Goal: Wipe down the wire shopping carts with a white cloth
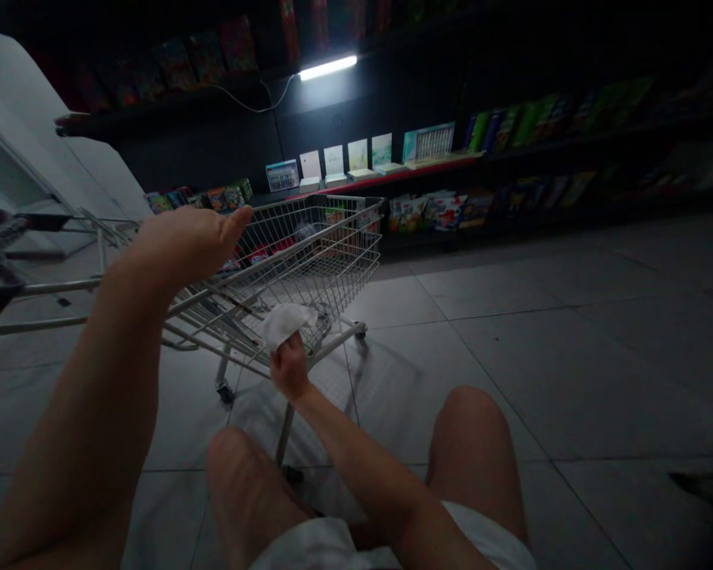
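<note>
A metal wire shopping cart (345, 245) stands in front of me, its basket pointing to the right. My right hand (289, 366) is closed around a crumpled white cloth (285, 323), at the low side bars of the basket. On the left, my left hand (184, 241) is at the cart's upper side rail, palm down, with the thumb stretched out to the right. Its other fingers are hidden behind the hand, so whether they grip the rail cannot be seen.
Behind the cart runs a dark shelf (445, 164) with upright books (428, 144) and boxes. Packaged goods (428, 210) fill the lower level. A lit tube lamp (328, 68) hangs above. Cart wheels (226, 393) rest on grey floor tiles (511, 340). My bent knees (472, 427) are close to the cart.
</note>
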The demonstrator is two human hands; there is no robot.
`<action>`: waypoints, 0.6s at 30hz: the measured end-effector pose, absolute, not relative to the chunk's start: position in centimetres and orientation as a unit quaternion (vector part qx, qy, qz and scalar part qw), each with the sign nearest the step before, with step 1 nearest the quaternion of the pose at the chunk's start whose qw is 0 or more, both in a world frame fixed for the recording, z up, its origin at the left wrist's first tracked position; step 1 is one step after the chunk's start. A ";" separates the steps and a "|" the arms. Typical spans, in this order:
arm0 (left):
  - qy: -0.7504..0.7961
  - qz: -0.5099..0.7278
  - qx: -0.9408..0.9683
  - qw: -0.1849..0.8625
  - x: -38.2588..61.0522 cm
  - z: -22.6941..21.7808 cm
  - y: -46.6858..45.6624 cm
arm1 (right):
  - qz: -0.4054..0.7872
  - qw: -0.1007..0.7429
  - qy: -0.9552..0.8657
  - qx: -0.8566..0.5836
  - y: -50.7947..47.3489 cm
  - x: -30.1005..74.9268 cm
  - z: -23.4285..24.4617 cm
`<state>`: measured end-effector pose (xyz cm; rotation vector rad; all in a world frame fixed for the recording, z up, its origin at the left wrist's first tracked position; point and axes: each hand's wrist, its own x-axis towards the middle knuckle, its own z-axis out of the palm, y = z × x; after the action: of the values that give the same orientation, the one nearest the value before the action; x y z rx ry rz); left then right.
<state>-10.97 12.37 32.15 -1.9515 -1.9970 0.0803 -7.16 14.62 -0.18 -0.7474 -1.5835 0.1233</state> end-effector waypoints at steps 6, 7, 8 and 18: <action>-0.743 0.032 -0.640 0.195 -12.0 33.7 11.6 | 0.006 0.599 -0.780 -0.182 16.0 -8.5 8.2; -0.743 0.037 -0.639 0.195 -12.0 33.6 11.6 | 0.009 0.594 -0.783 -0.184 16.3 -8.5 7.5; -0.744 0.043 -0.638 0.194 -12.0 33.4 11.6 | 0.016 0.594 -0.780 -0.196 16.6 -8.2 6.2; -0.754 0.015 -0.628 0.192 -13.5 31.8 12.5 | 0.005 0.593 -0.779 -0.206 16.8 -6.2 7.8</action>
<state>-13.46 12.53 31.83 -1.7639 -2.1164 0.0422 -6.24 16.81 7.83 -0.4788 -1.8102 0.0110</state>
